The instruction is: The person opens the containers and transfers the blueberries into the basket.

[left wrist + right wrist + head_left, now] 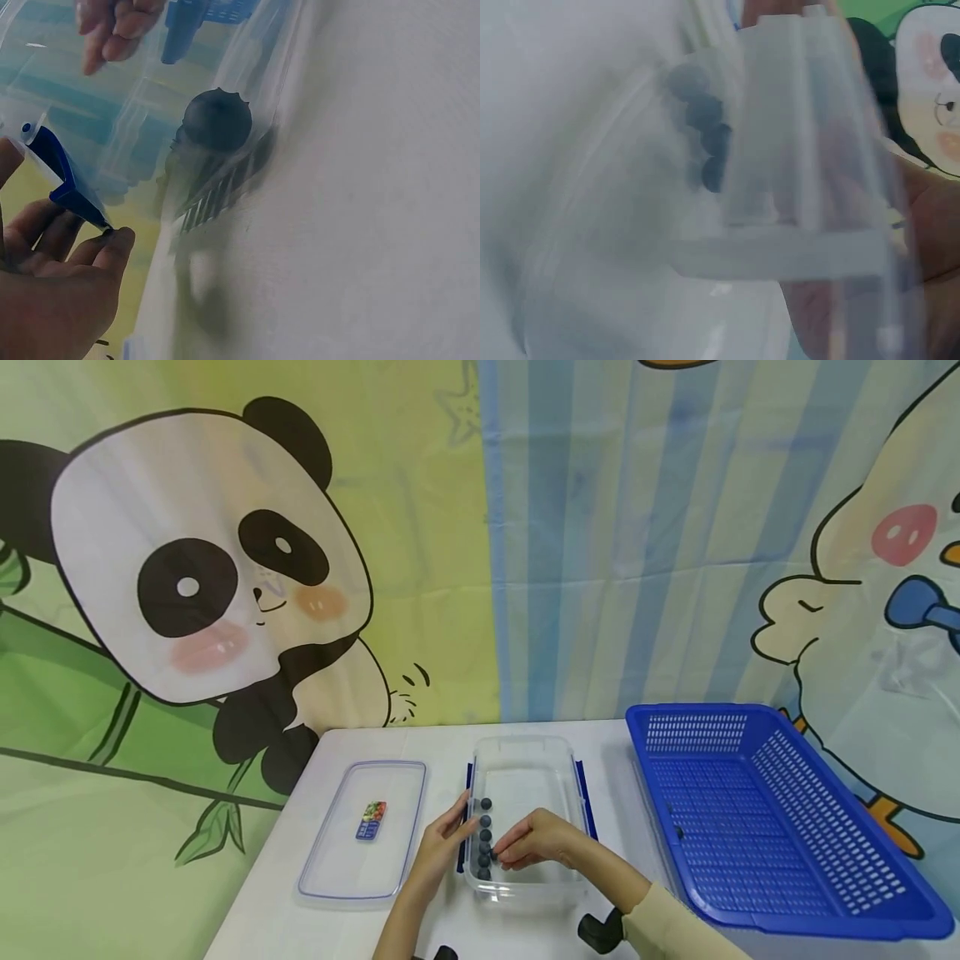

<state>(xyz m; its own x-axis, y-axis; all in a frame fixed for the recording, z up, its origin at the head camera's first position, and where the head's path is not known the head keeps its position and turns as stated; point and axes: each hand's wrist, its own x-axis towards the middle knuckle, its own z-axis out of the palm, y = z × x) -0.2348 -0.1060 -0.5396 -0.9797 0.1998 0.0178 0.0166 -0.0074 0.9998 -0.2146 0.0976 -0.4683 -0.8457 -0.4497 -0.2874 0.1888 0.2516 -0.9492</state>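
A clear plastic container [525, 888] with blue side latches [587, 802] stands on the white table. Along its left inner wall runs a row of several dark blueberries [486, 821]; one shows its crown in the left wrist view [217, 120]. My left hand [441, 847] grips the container's left side, with thumb and fingers at the blue latch [67, 184] there. Inside the container, my right hand [546, 841] pinches a blueberry [493, 854] with its fingertips beside the row. In the right wrist view the container wall covers part of this hand.
To the left lies a clear lid [322, 875] with a blue rim and a colourful label [371, 821]. A large blue basket [697, 710] stands at the right, holding a small dark berry [679, 832]. Behind the table hangs a curtain [420, 568] with cartoon animals.
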